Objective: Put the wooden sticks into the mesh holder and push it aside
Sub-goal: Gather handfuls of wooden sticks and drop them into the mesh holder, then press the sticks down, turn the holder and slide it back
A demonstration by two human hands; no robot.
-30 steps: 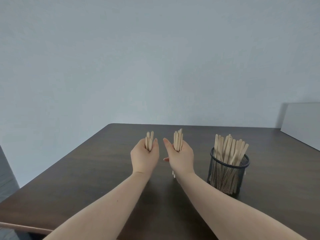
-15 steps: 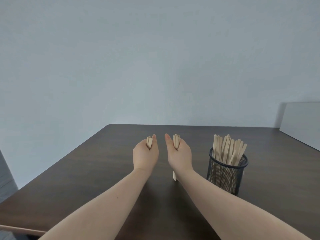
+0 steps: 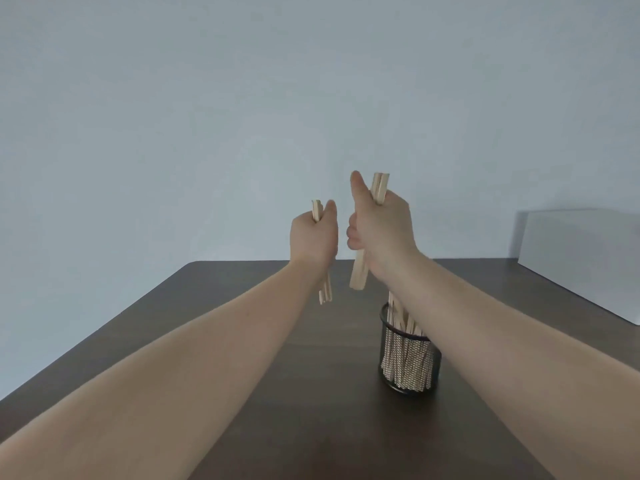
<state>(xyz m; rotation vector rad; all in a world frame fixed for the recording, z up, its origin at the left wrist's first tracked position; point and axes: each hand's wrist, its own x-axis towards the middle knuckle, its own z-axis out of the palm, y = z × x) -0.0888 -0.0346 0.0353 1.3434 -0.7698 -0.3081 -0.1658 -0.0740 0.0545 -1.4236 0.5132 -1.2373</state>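
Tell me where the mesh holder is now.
The mesh holder stands on the dark table, right of centre, under the right forearm.

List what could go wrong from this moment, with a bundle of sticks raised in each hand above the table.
1. The holder already looks packed with sticks, so forcing in more may jam or spill some.
2. The right forearm crosses just over the holder's rim; lowering the right hand could knock it over.
3. The left hand grips its sticks near the top, with the lower ends hanging free, so some might slip onto the table.
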